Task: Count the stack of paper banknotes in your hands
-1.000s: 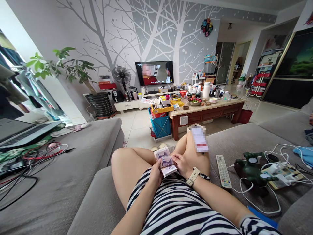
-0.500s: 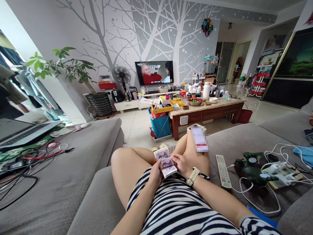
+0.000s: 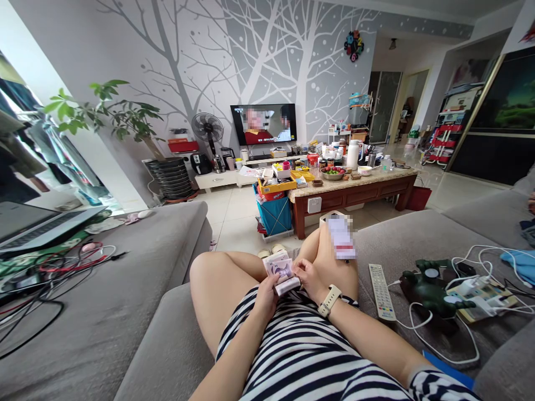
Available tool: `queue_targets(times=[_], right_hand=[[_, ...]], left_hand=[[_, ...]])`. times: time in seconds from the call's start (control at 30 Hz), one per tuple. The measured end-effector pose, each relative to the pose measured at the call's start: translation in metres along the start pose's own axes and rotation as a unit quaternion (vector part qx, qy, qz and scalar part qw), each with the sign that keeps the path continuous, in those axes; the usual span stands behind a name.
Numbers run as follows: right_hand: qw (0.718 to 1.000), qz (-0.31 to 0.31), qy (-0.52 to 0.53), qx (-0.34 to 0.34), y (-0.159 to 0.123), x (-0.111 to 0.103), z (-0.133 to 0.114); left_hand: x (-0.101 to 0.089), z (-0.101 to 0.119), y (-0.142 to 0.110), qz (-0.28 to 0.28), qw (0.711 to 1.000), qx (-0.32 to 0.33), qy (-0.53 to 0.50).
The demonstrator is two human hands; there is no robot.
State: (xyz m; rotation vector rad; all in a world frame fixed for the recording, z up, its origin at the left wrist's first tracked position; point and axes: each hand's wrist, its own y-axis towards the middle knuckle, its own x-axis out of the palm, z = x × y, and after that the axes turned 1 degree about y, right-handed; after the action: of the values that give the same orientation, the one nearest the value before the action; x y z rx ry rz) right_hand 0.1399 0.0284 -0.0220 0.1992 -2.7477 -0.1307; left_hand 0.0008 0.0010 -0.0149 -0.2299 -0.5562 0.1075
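Note:
A wad of purple banknotes (image 3: 282,269) is folded over between my hands, above my lap. My left hand (image 3: 266,294) is closed on the wad from the left, its thumb lying on the face of the notes. At the right edge of the notes, my right hand (image 3: 310,281) has its fingers pinched together on a banknote; its exact grip is partly hidden. A pale watch (image 3: 330,301) is on my right wrist. On my right thigh lies a phone (image 3: 341,238), its screen blurred out.
Right of my leg, a remote control (image 3: 382,293) lies on the grey sofa (image 3: 393,239), beside a dark green figure (image 3: 432,298) and a power strip (image 3: 485,301) with white cables. A laptop (image 3: 45,225) and tangled cables are at left. Ahead stands a cluttered coffee table (image 3: 355,195).
The upper notes in the wad have shifted and tilted, and the near part of the wad now shows more of its pale edge. Both hands stay in nearly the same place.

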Motion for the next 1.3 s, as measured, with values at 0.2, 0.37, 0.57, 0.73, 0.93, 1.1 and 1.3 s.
queue_targets(times=[0.2,0.37,0.57,0.73,0.93,1.1,1.3], right_hand=[[1.0,0.003,-0.002,0.027,0.002,-0.001,0.005],[1.0,0.005,-0.024,-0.002,0.004,-0.004,0.008],[0.999,-0.015,-0.034,-0.011,0.0,-0.003,0.003],[0.998,-0.03,-0.043,-0.02,-0.004,-0.003,-0.003],[0.999,-0.033,0.006,-0.013,-0.004,-0.001,-0.004],[1.0,-0.026,0.002,-0.004,-0.003,-0.001,-0.001],[1.0,-0.026,-0.006,-0.003,-0.002,-0.002,-0.001]], left_hand=[[-0.001,-0.004,0.002,-0.005,1.0,0.01,-0.012],[0.0,-0.003,0.001,-0.008,1.0,0.006,-0.016],[0.001,-0.004,0.006,0.007,0.999,-0.008,-0.039],[-0.001,-0.007,0.01,0.007,1.0,-0.004,-0.027],[0.005,-0.003,0.005,0.009,0.999,-0.002,-0.036],[0.008,-0.001,0.002,0.009,0.999,-0.002,-0.037],[0.0,-0.006,0.009,0.009,1.0,-0.015,-0.02]])
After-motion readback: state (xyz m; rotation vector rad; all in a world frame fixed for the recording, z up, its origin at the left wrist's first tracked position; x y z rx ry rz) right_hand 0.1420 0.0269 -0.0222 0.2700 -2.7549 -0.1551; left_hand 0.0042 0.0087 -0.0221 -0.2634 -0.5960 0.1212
